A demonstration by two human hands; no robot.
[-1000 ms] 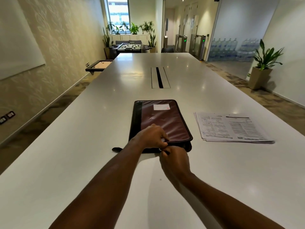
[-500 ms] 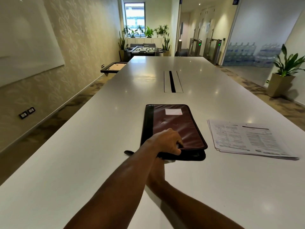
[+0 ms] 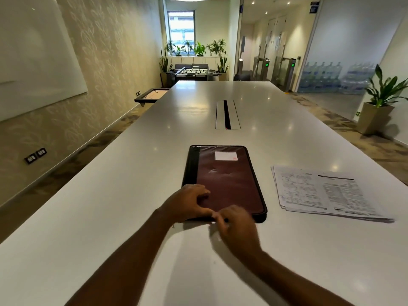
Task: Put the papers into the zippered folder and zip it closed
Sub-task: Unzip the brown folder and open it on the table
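The right hand (image 3: 236, 224) sits at the near edge of the zippered folder (image 3: 229, 184), fingers curled and pinched on something small and dark there, most likely the zipper pull, though blur keeps that uncertain; the left hand (image 3: 189, 202) lies just beside it on the folder's near left corner, fingers bent and pressing flat on the cover, gripping nothing; the two hands almost touch at the folder's near edge; the folder itself lies flat and shut on the white surface (image 3: 110, 217), maroon cover up, with a black spine strip along its left side and a small white label (image 3: 226, 155) near its far end; the papers (image 3: 324, 193) rest in a loose stack to the right of the folder, apart from it, printed side up, none of them inside it; beyond the folder's far end a narrow dark cable slot (image 3: 227, 114) runs along the middle of the surface; a potted plant (image 3: 379, 102) stands on the floor far to the folder's right.
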